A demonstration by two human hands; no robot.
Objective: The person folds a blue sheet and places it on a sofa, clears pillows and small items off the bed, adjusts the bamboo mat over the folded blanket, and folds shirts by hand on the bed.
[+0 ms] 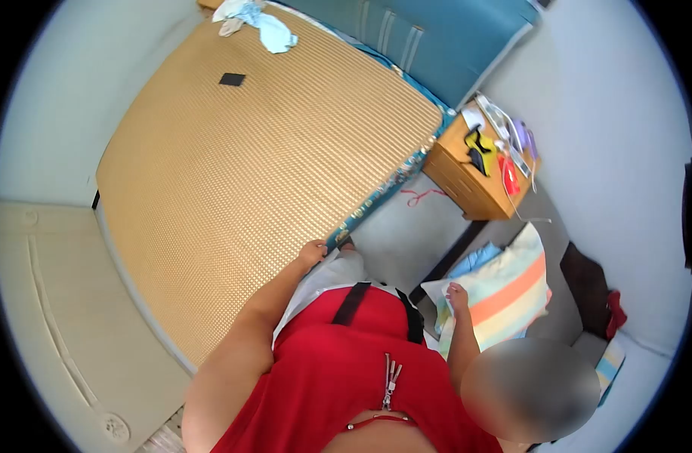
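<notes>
Well apart, the left hand (pixel 313 253) meets the mattress (pixel 384 198) edge, the right hand (pixel 457 296) the striped pillow (pixel 505 291); whether either grips, I can't tell.

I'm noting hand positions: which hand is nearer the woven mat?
Your left. The left hand is at the near edge of the mat; the right hand is off to its right, across a gap, at the striped cloth.

The room is bright, with soft, faint shadows. The picture bends like a fishbowl, and its corners go black. A round gray smudge (pixel 530 389) is very blurry. Small things on the wooden bench (pixel 453 167) look fuzzy.
</notes>
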